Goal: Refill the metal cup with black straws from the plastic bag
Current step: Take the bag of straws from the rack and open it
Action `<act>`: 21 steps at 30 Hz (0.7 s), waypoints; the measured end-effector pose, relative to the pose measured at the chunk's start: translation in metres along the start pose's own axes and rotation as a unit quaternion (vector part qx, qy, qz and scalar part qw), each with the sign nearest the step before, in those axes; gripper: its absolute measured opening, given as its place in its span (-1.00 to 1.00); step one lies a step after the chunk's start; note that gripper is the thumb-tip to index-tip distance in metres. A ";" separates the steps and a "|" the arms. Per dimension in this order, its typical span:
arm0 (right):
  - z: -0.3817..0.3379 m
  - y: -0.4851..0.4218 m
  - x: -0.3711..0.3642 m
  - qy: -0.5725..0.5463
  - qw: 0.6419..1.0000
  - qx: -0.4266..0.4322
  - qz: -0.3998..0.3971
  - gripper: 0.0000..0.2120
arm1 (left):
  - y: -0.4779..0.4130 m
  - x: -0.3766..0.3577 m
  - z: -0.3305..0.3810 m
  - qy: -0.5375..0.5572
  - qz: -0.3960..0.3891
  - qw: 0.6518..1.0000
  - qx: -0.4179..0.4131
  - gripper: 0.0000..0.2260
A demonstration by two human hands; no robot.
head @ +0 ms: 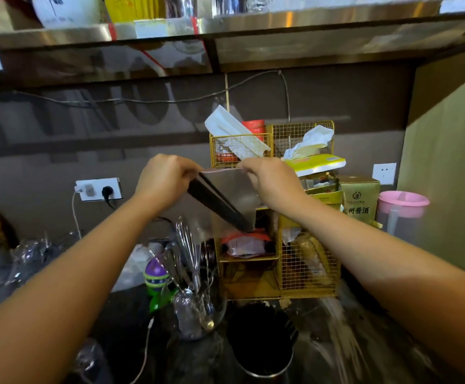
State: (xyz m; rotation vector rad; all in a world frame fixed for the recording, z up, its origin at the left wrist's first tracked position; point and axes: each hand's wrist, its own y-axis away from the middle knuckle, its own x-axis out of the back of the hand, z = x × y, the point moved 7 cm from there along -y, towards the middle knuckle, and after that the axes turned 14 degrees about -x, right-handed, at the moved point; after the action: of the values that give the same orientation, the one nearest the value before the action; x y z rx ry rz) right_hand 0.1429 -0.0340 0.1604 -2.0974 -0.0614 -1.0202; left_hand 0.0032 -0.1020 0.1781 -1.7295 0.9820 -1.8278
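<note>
So the person's got the plastic bag [225, 198] up in the air with both hands, well above the table [336, 342], and it looks like they're pulling the top edge apart to open it. The left hand [164, 181] is pinched shut on the left corner of the bag's mouth, the right hand [272, 178] is pinched on the right corner, fingers curled tight on both. Inside you can see the black straws [217, 203] bunched together, lying slanted down toward the bag's lower right corner.

The metal cup [264, 356] sits down below on the table, pretty much straight under the bag. It already looks dark inside, like there are some straws in it, but it's shadowy so I can't say how full it is.

My guess is this is the opening step, nothing poured or pulled out yet. Next they'd need to get the mouth open wide enough, then either reach in for a bundle or tip the bag over the cup. Since the straws are sitting at the bottom corner, tipping would take a good flip.

Other stuff around: a glass jar [198, 314] next to the cup holding a whisk [189, 245] and other utensils, a yellow wire rack [306, 261] behind stuffed with packets and tissues [311, 142], and a pink pitcher [400, 214] off to the right.
</note>
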 end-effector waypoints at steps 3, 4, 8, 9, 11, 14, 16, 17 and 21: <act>-0.014 0.020 -0.010 -0.056 0.998 0.019 -0.032 -0.75 | 0.025 0.019 0.003 -0.023 -0.020 1.000 0.007 -0.80; -0.019 0.028 -0.015 -0.069 0.996 0.026 -0.042 -0.76 | 0.035 0.022 0.003 -0.022 -0.038 0.999 0.014 -0.79; -0.037 0.063 -0.037 -0.104 0.990 0.040 -0.083 -0.79 | 0.079 0.026 0.006 -0.018 -0.113 0.992 0.055 -0.69; -0.041 0.073 -0.043 -0.114 0.988 0.045 -0.098 -0.79 | 0.091 0.028 0.006 -0.016 -0.115 0.991 0.066 -0.68; -0.050 0.093 -0.052 -0.134 0.980 0.057 -0.135 -0.80 | 0.115 0.033 0.006 -0.012 -0.110 0.990 0.086 -0.70; -0.059 0.122 -0.068 -0.143 0.967 0.066 -0.200 -0.80 | 0.151 0.028 0.003 -0.001 -0.124 0.986 0.110 -0.74; -0.061 0.143 -0.081 -0.136 0.957 0.078 -0.243 -0.83 | 0.174 0.017 0.003 0.006 -0.142 0.982 0.121 -0.76; -0.062 0.153 -0.087 -0.133 0.953 0.082 -0.261 -0.85 | 0.184 0.010 0.004 0.009 -0.147 0.981 0.124 -0.77; -0.056 0.182 -0.112 -0.128 0.939 0.060 -0.314 -0.92 | 0.215 -0.019 0.017 0.036 -0.174 0.976 0.129 -0.71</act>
State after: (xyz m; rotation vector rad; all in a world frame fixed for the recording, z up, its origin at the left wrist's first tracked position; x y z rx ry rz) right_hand 0.0959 -0.1664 -0.0106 -2.1251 -0.9507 -1.0505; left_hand -0.0112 -0.2313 0.0055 -1.7644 0.4551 -2.1362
